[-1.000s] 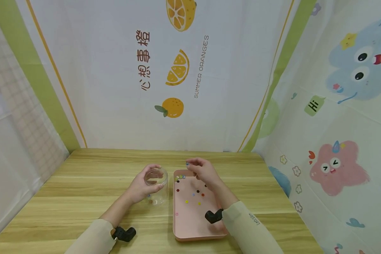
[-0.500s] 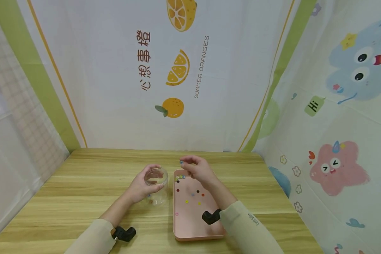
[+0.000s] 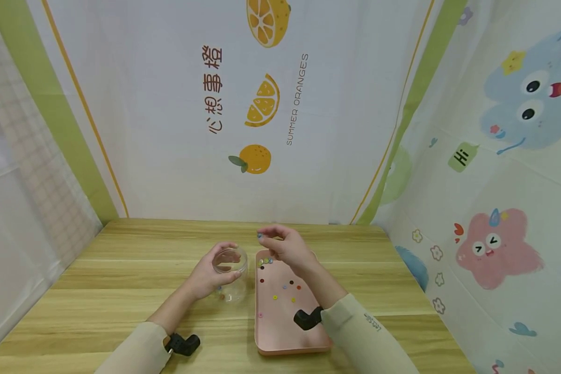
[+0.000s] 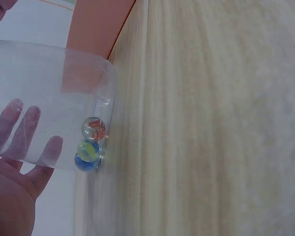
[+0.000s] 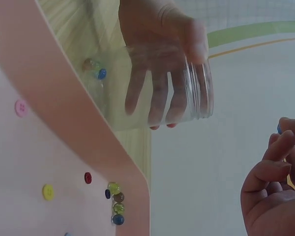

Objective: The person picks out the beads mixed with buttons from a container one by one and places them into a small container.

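My left hand grips a clear open-topped jar that stands upright on the table. At the jar's bottom, in the left wrist view, lie an orange-streaked marble, a yellow-streaked marble and a blue marble. Above the far left corner of the pink tray, my right hand pinches another small blue marble between thumb and fingertips. It is higher than the jar's mouth and a little to its right. Several marbles line the tray's far end.
Scattered buttons lie in the tray, among them a yellow button, a pink button and a dark red button. The tray's raised wall stands just right of the jar. A printed cloth hangs behind the wooden table.
My right hand has moved left and slightly up with the blue marble, closer to the jar's side. The left hand and jar have stayed in place.
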`<state>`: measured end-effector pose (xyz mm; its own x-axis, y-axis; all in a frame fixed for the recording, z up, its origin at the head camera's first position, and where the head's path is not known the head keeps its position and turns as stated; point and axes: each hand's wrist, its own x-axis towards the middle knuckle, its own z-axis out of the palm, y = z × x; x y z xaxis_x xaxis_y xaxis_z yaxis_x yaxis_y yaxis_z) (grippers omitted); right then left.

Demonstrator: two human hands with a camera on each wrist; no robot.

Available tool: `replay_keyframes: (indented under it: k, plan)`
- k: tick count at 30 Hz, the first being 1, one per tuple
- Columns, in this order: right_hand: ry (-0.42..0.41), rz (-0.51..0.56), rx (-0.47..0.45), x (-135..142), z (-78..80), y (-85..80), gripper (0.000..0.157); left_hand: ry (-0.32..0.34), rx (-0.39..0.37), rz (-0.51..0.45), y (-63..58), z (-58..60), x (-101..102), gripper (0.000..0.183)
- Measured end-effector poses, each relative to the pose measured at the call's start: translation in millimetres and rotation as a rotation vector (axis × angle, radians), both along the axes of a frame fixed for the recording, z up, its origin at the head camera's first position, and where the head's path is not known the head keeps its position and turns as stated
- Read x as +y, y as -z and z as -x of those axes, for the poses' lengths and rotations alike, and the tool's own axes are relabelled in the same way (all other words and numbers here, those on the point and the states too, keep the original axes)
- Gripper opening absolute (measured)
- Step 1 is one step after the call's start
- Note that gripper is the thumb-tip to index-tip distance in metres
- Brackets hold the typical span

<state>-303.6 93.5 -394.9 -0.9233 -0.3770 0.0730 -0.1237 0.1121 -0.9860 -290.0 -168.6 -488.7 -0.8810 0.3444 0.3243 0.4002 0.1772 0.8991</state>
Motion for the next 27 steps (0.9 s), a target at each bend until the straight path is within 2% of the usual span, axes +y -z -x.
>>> replay_keyframes:
  k: [14,27]
  plan:
    - [-0.072,0.02,0.029,-15.6,-6.1,-8.9,0.031,0.01,-0.001,-0.007,0.3,1.1,0.1,0.064]
    - [-0.099,-0.007,0.051,-28.7,-6.0,-1.4,0.029,0.014,-0.002,-0.007,1.0,0.6,-0.5,0.066]
